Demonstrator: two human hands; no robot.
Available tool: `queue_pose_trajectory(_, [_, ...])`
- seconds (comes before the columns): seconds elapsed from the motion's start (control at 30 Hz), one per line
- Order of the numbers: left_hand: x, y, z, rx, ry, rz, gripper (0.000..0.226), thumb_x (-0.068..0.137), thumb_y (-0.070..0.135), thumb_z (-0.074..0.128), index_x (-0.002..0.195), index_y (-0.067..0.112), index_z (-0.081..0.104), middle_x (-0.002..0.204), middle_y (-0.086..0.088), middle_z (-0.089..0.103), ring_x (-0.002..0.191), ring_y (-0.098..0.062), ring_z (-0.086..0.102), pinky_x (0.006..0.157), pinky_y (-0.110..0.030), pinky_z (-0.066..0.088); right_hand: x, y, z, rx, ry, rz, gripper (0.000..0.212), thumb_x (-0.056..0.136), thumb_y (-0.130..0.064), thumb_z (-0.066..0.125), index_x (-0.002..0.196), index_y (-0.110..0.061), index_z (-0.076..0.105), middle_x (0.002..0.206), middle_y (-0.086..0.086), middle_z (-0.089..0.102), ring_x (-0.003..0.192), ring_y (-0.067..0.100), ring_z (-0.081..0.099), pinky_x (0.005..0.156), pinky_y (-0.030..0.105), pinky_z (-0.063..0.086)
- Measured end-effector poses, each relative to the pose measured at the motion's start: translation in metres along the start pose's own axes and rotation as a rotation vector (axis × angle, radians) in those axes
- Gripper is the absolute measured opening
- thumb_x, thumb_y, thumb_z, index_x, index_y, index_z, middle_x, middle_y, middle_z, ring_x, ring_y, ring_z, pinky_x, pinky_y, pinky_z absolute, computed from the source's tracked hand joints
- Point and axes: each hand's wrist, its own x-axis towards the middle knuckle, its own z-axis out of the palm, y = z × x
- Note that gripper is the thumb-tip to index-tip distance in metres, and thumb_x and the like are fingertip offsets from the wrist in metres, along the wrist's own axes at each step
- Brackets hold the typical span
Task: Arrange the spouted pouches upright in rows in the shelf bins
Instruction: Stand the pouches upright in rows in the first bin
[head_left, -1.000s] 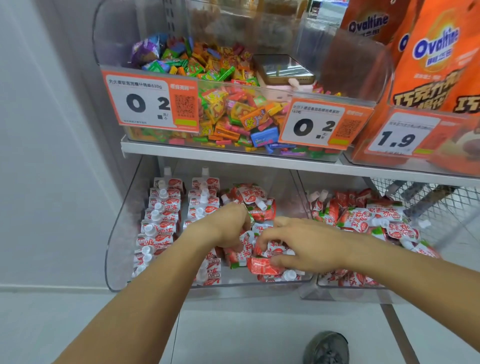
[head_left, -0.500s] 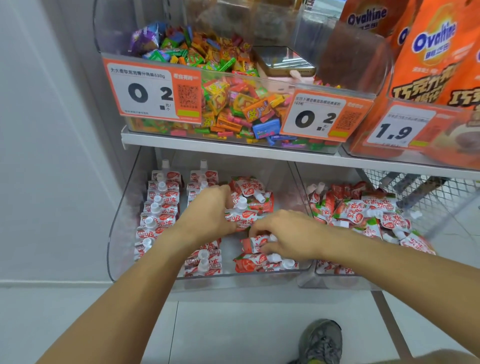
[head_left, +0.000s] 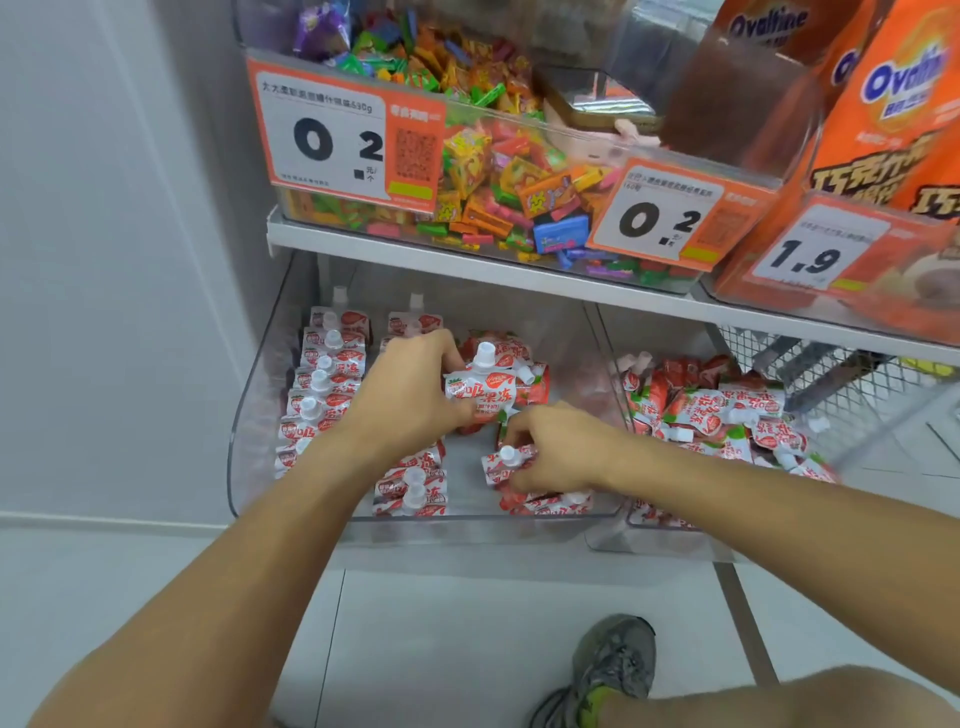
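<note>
The left hand (head_left: 415, 395) now sits farther back in the clear bin (head_left: 249, 426), toward 12 o'clock from where it was a second ago, and grips a white-and-red pouch (head_left: 485, 392) held upright with its cap pointing to 12 o'clock; earlier that hand lay lower over the pile with no pouch raised. The right hand (head_left: 558, 449) now pinches another pouch (head_left: 506, 462) by its white cap at the hand's 9 o'clock side, lifted off the loose heap, where earlier it pressed flat on it. A bare patch of bin floor opens between the hands. A grey shoe (head_left: 608, 670) now shows at 6 o'clock.
</note>
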Motion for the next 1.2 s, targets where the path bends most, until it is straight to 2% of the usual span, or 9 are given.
queue_pose_trajectory(0.13, [-0.002,0.001,0.000,-0.018,-0.023,-0.011,0.032,0.069,0.028,0.084,0.086,0.020,0.058,0.074,0.005,0.059,0.063,-0.009,0.055,0.051,-0.023,0.042,-0.008,0.007,-0.019,-0.214,-0.022,-0.073,0.049,0.078,-0.057,0.074,0.068,-0.019,0.045,0.060,-0.001,0.043,0.056,0.015,0.040,0.046,0.030,0.023])
queue_pose_trajectory(0.3, [-0.002,0.004,0.002,0.009,-0.007,-0.024,0.032,0.069,0.029,0.083,0.087,0.017,0.059,0.078,0.003,0.061,0.067,-0.012,0.057,0.061,-0.037,0.054,-0.008,0.016,-0.027,-0.201,-0.131,-0.121,0.056,0.092,-0.063,0.054,0.098,-0.009,0.067,0.075,0.009,0.064,0.076,0.028,0.061,0.066,0.038,0.053])
queue_pose_trajectory(0.53, [-0.002,0.008,0.005,0.046,0.037,-0.038,0.035,0.069,0.035,0.082,0.084,0.016,0.057,0.076,0.002,0.060,0.068,-0.016,0.058,0.060,-0.036,0.052,-0.005,0.018,-0.041,-0.088,-0.244,-0.095,0.056,0.097,-0.060,0.047,0.085,-0.011,0.071,0.064,0.005,0.052,0.058,0.018,0.044,0.065,0.036,0.046])
queue_pose_trajectory(0.67, [-0.005,0.006,0.000,0.036,0.120,-0.026,0.033,0.072,0.035,0.080,0.085,0.020,0.054,0.075,0.006,0.060,0.063,-0.009,0.057,0.056,-0.028,0.046,-0.011,0.027,-0.049,-0.023,-0.238,-0.146,0.020,0.090,-0.031,0.067,0.104,-0.022,0.077,0.098,-0.011,0.075,0.083,0.003,0.066,0.083,0.027,0.054])
queue_pose_trajectory(0.77, [-0.007,0.003,-0.004,-0.022,0.140,-0.024,0.034,0.073,0.035,0.079,0.097,0.020,0.060,0.077,0.009,0.059,0.061,-0.004,0.056,0.059,-0.026,0.049,-0.014,0.027,-0.050,-0.009,-0.237,-0.171,0.035,0.089,-0.032,0.070,0.124,-0.027,0.070,0.124,-0.015,0.068,0.104,-0.001,0.062,0.094,0.020,0.048])
queue_pose_trajectory(0.87, [-0.009,0.003,-0.004,-0.034,0.142,-0.036,0.045,0.077,0.036,0.076,0.116,0.016,0.065,0.078,0.011,0.055,0.066,-0.005,0.056,0.066,-0.022,0.045,-0.004,0.023,-0.041,0.014,-0.245,-0.161,0.037,0.090,-0.046,0.068,0.122,-0.027,0.070,0.119,-0.014,0.071,0.102,0.004,0.065,0.096,0.031,0.053])
queue_pose_trajectory(0.97, [-0.012,0.005,-0.005,-0.029,0.126,-0.041,0.045,0.080,0.039,0.074,0.119,0.016,0.068,0.079,0.011,0.056,0.062,0.003,0.050,0.056,-0.010,0.036,0.007,0.025,-0.045,0.095,-0.169,-0.119,0.034,0.088,-0.056,0.064,0.102,-0.028,0.076,0.098,-0.013,0.075,0.089,0.003,0.068,0.088,0.036,0.056])
queue_pose_trajectory(1.13, [-0.017,0.009,-0.006,-0.066,0.089,-0.063,0.044,0.080,0.038,0.075,0.118,0.016,0.069,0.062,0.024,0.041,0.052,0.007,0.044,0.044,-0.003,0.033,0.021,0.026,-0.050,-0.072,-0.267,0.014,0.073,0.082,-0.066,0.065,0.137,-0.018,0.056,0.140,0.002,0.058,0.121,0.022,0.059,0.101,0.036,0.048])
queue_pose_trajectory(1.2, [-0.017,0.009,-0.006,-0.066,0.071,-0.068,0.044,0.080,0.039,0.075,0.117,0.015,0.069,0.060,0.025,0.041,0.051,0.006,0.046,0.043,-0.004,0.033,0.032,0.025,-0.048,-0.099,-0.264,0.080,0.054,0.094,-0.051,0.060,0.131,-0.012,0.061,0.132,0.007,0.063,0.111,0.026,0.062,0.095,0.038,0.052])
